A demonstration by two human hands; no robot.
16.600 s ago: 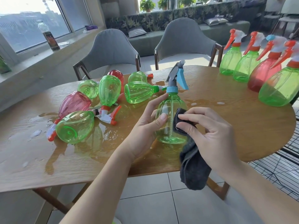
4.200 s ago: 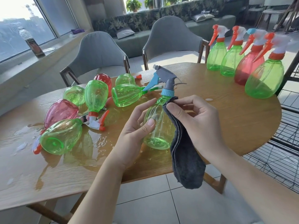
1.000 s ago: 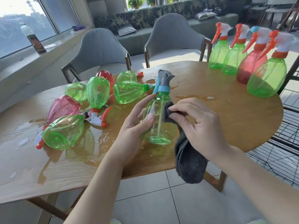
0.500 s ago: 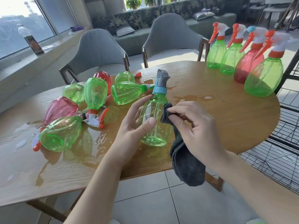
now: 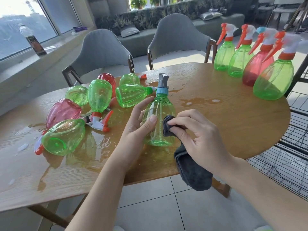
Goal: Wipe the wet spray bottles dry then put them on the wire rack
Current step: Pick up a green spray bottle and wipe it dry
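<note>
1. The left hand (image 5: 138,124) grips a clear green ribbed bottle (image 5: 160,120), upright near the table's (image 5: 233,127) front edge; its collar is blue, its trigger grey.
2. The right hand (image 5: 200,137) pinches a soft dark grey cloth (image 5: 191,170) against the bottle's side; the rest droops past the edge.
3. At the right edge stand four teardrop bottles (image 5: 273,80): three green, one red.
4. Toward the left edge, seven lie (image 5: 63,137) in pooled water on the wood grain: five green, two red.
5. A black wire rack (image 5: 296,147) sits beyond the right edge.
</note>
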